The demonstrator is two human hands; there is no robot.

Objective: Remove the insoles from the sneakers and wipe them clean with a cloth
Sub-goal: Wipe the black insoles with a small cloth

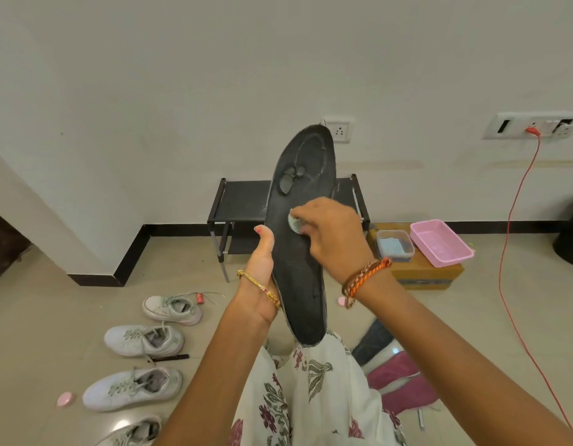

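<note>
You held the insole (pixel 299 252) upright in front of you, heel end down near your lap and toe end raised toward the far wall, with your left hand (pixel 262 272) cupped behind its left edge and the thumb hooked round that edge. Your right hand (pixel 330 233) had its fingers curled over a small pale cloth (pixel 294 223), pinching it against the middle of the dark face. To do this wipe well, I would judge that you needed to brace the back of the insole firmly with the left palm so it did not flex away, and draw the cloth in long strokes from the toe end to the heel rather than dabbing in one spot. The insole looked black and matt, with a thin pale line tracing a loop in the forefoot, a few greyish patches near that loop, and a lighter, frayed rim. White sneakers (pixel 143 341) lay in a row on the floor to your left, and a pink basket (pixel 441 243) and a lidded box sat on a carton to the far right.
</note>
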